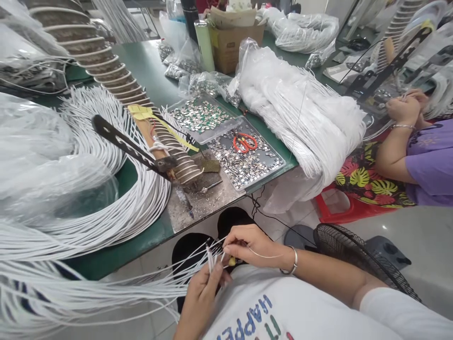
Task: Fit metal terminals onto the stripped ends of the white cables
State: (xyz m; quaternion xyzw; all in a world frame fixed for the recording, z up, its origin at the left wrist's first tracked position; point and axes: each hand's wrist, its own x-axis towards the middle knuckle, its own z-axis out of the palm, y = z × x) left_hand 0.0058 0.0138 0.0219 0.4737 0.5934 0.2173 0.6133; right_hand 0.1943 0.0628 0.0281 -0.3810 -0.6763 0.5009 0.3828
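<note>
Over my lap, my left hand (203,288) is closed around the ends of several thin white cables (141,288), which trail off to the left in a loose bundle. Close beside it, my right hand (249,245) pinches a thin white strand that curves back toward the wrist, above a silver bracelet. A small yellow thing (231,261) shows between the two hands; its kind is hidden by the fingers. On the table ahead, a soldering iron (184,200) is fixed to a stand with a black perforated metal arm (123,144).
Trays of small metal connectors (244,165) and green circuit pieces (201,113) lie on the green table (148,66). Red-handled scissors (245,142) rest on the connectors. A plastic-wrapped cable bundle (300,108) overhangs the edge. A black fan (354,255) stands right. A co-worker (428,146) sits beyond.
</note>
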